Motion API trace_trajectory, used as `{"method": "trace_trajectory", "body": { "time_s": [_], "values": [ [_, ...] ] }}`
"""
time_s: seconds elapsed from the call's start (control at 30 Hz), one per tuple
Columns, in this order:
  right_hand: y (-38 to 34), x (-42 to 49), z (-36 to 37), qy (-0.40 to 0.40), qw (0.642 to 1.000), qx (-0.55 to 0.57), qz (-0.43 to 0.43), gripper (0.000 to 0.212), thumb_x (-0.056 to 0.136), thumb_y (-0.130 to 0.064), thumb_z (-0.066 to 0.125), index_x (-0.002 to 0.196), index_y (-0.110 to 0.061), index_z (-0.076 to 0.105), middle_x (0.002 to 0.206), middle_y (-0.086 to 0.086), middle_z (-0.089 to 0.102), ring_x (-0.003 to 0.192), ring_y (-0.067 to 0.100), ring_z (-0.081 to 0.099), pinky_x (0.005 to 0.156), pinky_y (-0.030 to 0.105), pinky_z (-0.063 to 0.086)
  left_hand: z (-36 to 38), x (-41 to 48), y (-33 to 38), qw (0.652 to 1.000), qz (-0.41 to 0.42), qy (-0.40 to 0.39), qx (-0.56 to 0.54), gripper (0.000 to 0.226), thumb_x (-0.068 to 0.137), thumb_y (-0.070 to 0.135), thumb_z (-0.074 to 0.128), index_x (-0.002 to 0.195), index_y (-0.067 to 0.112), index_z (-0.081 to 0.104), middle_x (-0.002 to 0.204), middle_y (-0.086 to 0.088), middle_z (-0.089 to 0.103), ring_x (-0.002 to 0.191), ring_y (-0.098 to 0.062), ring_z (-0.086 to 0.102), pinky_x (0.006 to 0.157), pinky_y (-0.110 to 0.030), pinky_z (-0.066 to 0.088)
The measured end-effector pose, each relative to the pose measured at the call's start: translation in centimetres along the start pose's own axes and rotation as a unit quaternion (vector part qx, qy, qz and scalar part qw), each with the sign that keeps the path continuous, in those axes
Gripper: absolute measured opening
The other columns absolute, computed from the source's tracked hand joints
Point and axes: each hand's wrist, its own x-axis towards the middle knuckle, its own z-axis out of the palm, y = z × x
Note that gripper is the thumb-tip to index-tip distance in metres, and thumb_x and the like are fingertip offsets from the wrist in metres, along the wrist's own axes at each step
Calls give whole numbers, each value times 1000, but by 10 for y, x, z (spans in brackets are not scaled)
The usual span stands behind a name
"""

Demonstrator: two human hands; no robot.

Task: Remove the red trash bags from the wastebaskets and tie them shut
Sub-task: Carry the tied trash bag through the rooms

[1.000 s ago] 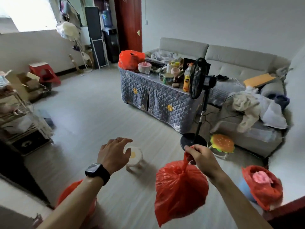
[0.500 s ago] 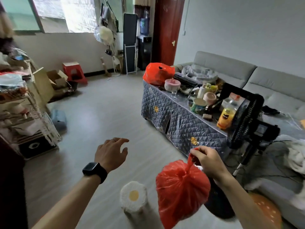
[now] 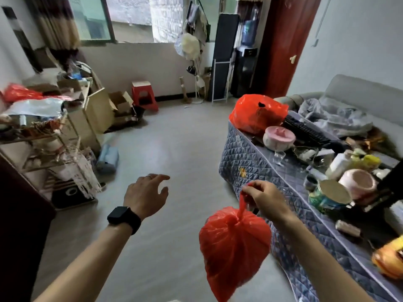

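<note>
Load nearest us: red bag (image 3: 234,247), neck knotted, hanging off floor just left of quilted table (image 3: 250,168). Right hand (image 3: 265,197) pinches twisted tail above knot, so we judge weight rides on neck and knot pulls tight. Left hand (image 3: 146,192) further left of table, fingers spread loose, holding nothing; probably free for next grab. Second red bag (image 3: 257,114) on table's far end; we cannot tell if tied.

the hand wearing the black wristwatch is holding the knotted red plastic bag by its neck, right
Not quite. In the head view the knotted red plastic bag hangs by its neck from the right hand. The left hand, wearing the black wristwatch, holds nothing, fingers loosely spread.
</note>
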Motion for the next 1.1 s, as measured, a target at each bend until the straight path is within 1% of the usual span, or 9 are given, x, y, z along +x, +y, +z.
{"method": "trace_trajectory", "body": {
  "time_s": [0.17,0.27,0.4,0.5,0.6,0.7,0.77,0.87,1.1],
  "values": [
    [-12,162,-6,-73,997,-10,-10,20,89,-22,66,74,-12,72,70,4,73,69,17,68,68,37,53,21,114,9,996,-86,11,-16,39,89,42,53,128,42,55,133,9,60,119,-20,56,92,-38,50],
    [-31,250,-6,-104,994,-15,-15,20,90,-20,65,74,-11,72,70,5,74,68,15,68,69,35,52,23,177,12,993,-116,4,-7,39,90,42,53,129,41,55,134,8,60,121,-20,55,92,-39,50],
    [-46,348,0,-104,994,-2,-22,19,90,-17,65,75,-9,72,76,10,75,73,20,69,72,39,53,25,264,4,991,-133,2,1,40,90,42,53,130,41,54,134,8,59,122,-21,54,91,-37,49],
    [-58,438,10,-95,995,12,-26,17,90,-14,64,74,-12,71,75,9,73,72,20,68,68,37,51,34,353,-7,990,-138,14,-3,40,90,43,52,130,42,54,135,10,58,122,-19,53,90,-36,48],
    [-75,540,22,-84,996,26,-32,16,92,-13,63,79,-12,71,77,8,72,73,19,66,66,33,51,42,458,-21,992,-122,17,-1,40,90,44,51,130,43,53,135,10,57,121,-19,54,92,-36,48],
    [-89,638,36,-75,996,39,-23,16,93,-14,62,82,-9,72,81,9,73,76,20,66,68,33,51,47,563,-36,994,-106,11,3,40,91,44,50,131,43,53,136,12,56,121,-17,53,91,-36,47],
    [-100,682,42,-73,996,48,-20,17,94,-13,61,84,-6,72,81,11,72,76,21,65,69,34,51,47,616,-44,995,-101,4,0,40,91,43,49,131,43,52,137,12,56,123,-17,52,94,-36,47],
    [-111,767,42,-57,997,55,-4,18,94,-12,61,85,-2,72,82,12,71,75,19,65,69,33,51,54,716,-51,996,-80,-25,3,40,92,43,49,132,42,51,139,11,54,125,-17,50,96,-37,46],
    [-113,985,46,-31,996,78,14,18,94,-15,61,80,-8,72,77,10,70,73,19,65,68,32,50,94,952,-50,999,-28,-36,27,40,93,42,49,132,41,51,138,9,55,124,-20,52,92,-35,46]
  ]
}}
